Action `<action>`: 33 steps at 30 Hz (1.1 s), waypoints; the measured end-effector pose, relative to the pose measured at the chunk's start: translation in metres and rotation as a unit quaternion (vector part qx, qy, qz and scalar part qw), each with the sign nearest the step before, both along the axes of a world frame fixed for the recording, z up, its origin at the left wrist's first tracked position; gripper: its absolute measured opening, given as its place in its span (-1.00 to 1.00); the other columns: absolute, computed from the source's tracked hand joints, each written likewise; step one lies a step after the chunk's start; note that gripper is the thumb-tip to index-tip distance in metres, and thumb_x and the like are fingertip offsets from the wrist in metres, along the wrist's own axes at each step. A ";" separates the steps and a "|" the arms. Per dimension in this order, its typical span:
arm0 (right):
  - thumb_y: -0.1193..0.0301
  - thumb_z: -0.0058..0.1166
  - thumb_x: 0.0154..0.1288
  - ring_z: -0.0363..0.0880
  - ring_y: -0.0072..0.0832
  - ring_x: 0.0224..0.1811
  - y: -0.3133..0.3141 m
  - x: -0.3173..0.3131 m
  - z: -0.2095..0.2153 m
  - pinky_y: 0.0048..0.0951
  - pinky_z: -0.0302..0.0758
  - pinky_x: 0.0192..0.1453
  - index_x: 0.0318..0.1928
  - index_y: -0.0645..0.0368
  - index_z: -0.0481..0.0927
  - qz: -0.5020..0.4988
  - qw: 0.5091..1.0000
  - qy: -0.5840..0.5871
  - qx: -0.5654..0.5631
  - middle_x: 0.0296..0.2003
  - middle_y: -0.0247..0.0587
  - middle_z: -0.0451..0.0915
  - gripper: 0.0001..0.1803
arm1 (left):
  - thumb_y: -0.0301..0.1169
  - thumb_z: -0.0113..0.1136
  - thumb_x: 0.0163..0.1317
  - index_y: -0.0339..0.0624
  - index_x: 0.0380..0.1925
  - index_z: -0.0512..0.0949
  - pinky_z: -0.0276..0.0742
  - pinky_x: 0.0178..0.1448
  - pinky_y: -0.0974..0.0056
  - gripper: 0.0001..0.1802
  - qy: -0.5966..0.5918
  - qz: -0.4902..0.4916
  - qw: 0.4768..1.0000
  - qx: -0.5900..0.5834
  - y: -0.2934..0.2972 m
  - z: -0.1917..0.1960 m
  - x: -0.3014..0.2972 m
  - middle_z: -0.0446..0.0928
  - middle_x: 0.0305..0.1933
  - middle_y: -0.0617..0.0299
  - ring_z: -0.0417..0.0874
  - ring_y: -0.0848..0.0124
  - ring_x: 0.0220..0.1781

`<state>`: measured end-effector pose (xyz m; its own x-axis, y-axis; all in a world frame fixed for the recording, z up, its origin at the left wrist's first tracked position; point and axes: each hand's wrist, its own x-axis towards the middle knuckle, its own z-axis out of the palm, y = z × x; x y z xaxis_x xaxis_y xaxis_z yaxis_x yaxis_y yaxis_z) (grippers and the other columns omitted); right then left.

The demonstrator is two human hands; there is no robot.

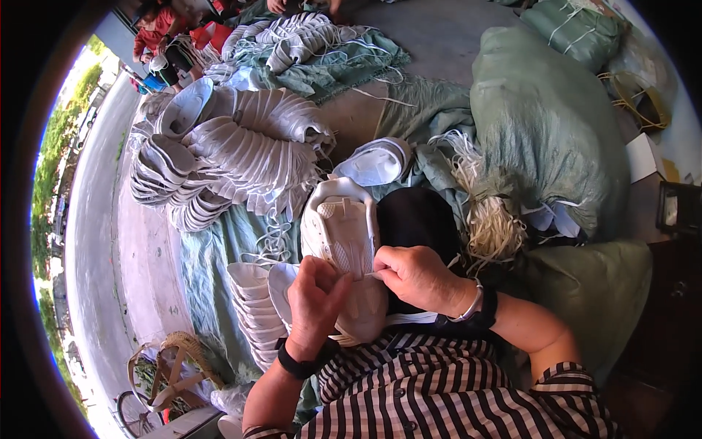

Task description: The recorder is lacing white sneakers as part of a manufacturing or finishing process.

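Observation:
A white shoe [344, 219] lies lengthwise in front of my body, with a ribbed, patterned face showing upward. My left hand [316, 296] is at its left side, fingers curled and thumb pressed in. From the right, my right hand [424, 278] pinches a thin white lace [363, 276] that runs across the middle of the shoe. The lace appears to pass into the left hand's fingers as well, though its end there is hidden. Beside the shoe, a neat stack of white shoe pieces [252, 300] stands near my left wrist.
Large piles of white shoe pieces [241, 139] cover the green sheeting [219, 256] ahead. A single white piece [376, 161] lies beyond the shoe. Loose laces [493, 227] hang by a bulging green sack [548, 132]. A woven basket [175, 366] stands at lower left. Other people [157, 36] sit farther off.

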<state>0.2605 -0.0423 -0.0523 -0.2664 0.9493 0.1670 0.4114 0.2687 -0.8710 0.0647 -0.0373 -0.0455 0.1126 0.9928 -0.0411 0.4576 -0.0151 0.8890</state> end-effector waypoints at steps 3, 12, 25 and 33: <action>0.49 0.06 0.14 0.57 -0.06 -0.43 0.001 -0.005 -0.003 -0.20 0.49 -0.39 -0.40 0.20 0.48 -0.011 0.999 -0.051 0.009 -0.52 -0.02 0.56 -0.94 | -0.47 0.37 0.00 -0.21 -0.45 0.34 0.29 -0.50 0.46 -0.69 0.002 -0.014 1.000 0.021 0.003 -0.002 -0.002 0.35 -0.61 0.36 0.30 0.63 -0.58; 0.49 0.07 0.17 0.59 -0.08 -0.45 -0.003 -0.020 -0.005 -0.23 0.50 -0.41 -0.39 0.24 0.49 -0.019 1.000 -0.023 -0.010 -0.53 0.02 0.56 -0.93 | -0.47 0.35 0.00 -0.19 -0.43 0.36 0.38 -0.49 0.35 -0.71 0.054 -0.012 0.998 0.011 0.002 -0.003 -0.002 0.43 -0.58 0.24 0.44 0.48 -0.59; 0.52 0.12 0.09 0.58 -0.17 -0.46 0.002 -0.029 -0.012 -0.28 0.52 -0.43 -0.40 0.16 0.46 -0.035 0.983 -0.134 0.123 -0.50 -0.13 0.53 -0.91 | -0.47 0.12 0.11 -0.04 -0.20 0.54 0.47 -0.58 0.27 -0.79 0.263 -0.179 0.908 0.271 -0.007 0.006 -0.015 0.45 -0.49 0.30 0.58 0.36 -0.52; 0.44 0.15 0.11 0.61 -0.25 -0.27 0.013 -0.017 0.014 -0.33 0.54 -0.22 -0.25 0.14 0.55 0.051 0.987 -0.143 0.060 -0.29 -0.20 0.60 -0.83 | -0.44 0.07 0.07 -0.10 -0.41 0.41 0.53 -0.57 0.25 -0.92 0.350 -0.243 0.878 0.218 0.004 0.012 -0.015 0.45 -0.46 0.26 0.59 0.30 -0.51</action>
